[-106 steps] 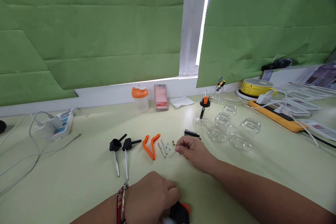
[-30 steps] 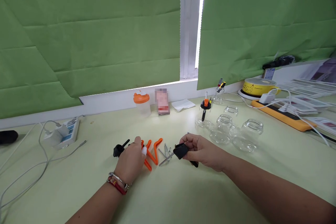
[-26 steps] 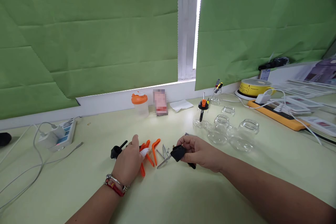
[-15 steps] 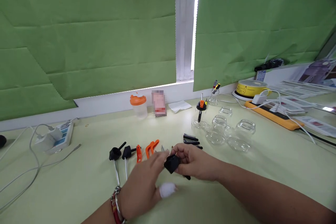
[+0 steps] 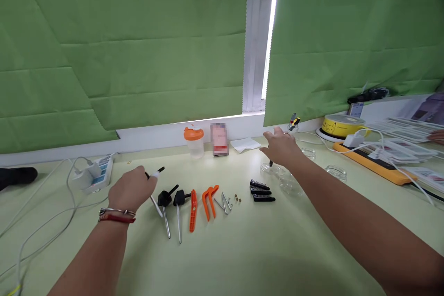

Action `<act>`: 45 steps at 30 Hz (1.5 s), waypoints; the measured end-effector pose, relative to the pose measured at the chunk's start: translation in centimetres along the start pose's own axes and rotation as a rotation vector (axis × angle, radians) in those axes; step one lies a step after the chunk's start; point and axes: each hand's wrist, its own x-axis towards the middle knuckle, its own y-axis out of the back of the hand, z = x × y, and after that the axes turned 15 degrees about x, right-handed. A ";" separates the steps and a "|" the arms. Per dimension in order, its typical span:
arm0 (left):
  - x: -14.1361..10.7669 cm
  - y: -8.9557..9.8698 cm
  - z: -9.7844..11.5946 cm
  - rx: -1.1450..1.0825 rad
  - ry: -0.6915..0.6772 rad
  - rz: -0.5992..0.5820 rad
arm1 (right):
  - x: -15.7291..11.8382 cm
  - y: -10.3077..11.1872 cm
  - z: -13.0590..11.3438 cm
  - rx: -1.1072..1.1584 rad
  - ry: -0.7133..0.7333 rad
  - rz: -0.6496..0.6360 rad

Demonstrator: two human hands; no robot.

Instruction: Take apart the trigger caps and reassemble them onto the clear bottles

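My left hand (image 5: 133,187) is closed on a black cap with a metal rod, mostly covered by my fingers; the rod (image 5: 157,206) slants down to the table. Right beside it lie two similar black caps (image 5: 164,198) with metal rods, then orange levers (image 5: 193,210), several screws (image 5: 225,203) and small brass-coloured pieces (image 5: 237,198). My right hand (image 5: 282,148) stretches out over a glass jar (image 5: 272,169), fingers apart. A black stem (image 5: 271,163) shows below it; what is behind my fingers is hidden. Black spring pieces (image 5: 262,191) lie nearer to me.
Glass jars (image 5: 336,173) stand right, partly behind my right arm. An orange-lidded cup (image 5: 194,141), a pink box (image 5: 219,139) and white paper (image 5: 244,144) are along the back. Power strips (image 5: 374,162) with cables lie at both sides. Another person's hand (image 5: 437,136) shows at the right edge.
My hands have moved apart from the middle. The left hand went left with the black cap, which was between both hands; the right hand let go and reached forward and right.
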 end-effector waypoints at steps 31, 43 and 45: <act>-14.0 -0.2 8.3 -1.274 -0.766 -0.475 | -14.5 3.8 -8.4 0.972 0.343 -0.534; -12.5 -4.0 10.0 -1.787 -0.538 -1.011 | -12.7 -4.7 -2.9 1.525 -0.315 -0.696; -12.1 -4.5 10.3 -1.819 -0.508 -1.050 | -12.7 -5.2 -2.8 1.548 -0.260 -0.672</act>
